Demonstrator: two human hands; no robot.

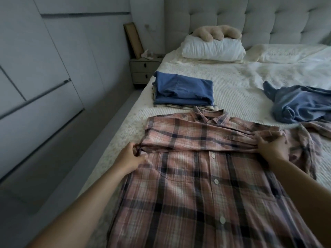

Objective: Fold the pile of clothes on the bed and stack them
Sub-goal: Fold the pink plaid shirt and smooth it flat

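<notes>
Item: pink, cream and navy plaid button-front cotton shirt (211, 185), laid flat on the cream textured bedspread (232, 90), buttons up. Long axis runs from the person straight away toward the headboard; the collar is at the far end, beyond both hands, and the hem is nearest the body, passing out of the bottom of the view. A sleeve lies folded across the chest as a band running side to side between the two hands.

Left hand (131, 158): at the shirt's left edge, fingers curled, pinching the left end of the folded band. Arm extended forward from the lower left.

Right hand (271, 146): at the shirt's right shoulder, fingers bent over and gripping a bunch of plaid cloth at the band's right end. Arm extended from the lower right; the other sleeve trails off beyond it to the right.

Both hands sit about level across the shirt, well apart, one at each side; neither is clearly nearer. Judgement: a sleeve fold is being set, and the coming move likely works along the long axis, either side panels inward or hem to collar.

Folded stack, blue garment on top (184, 92): ahead of the left hand, just beyond the collar.

Crumpled blue garment, unfolded (300, 106): ahead and right of the right hand.
</notes>
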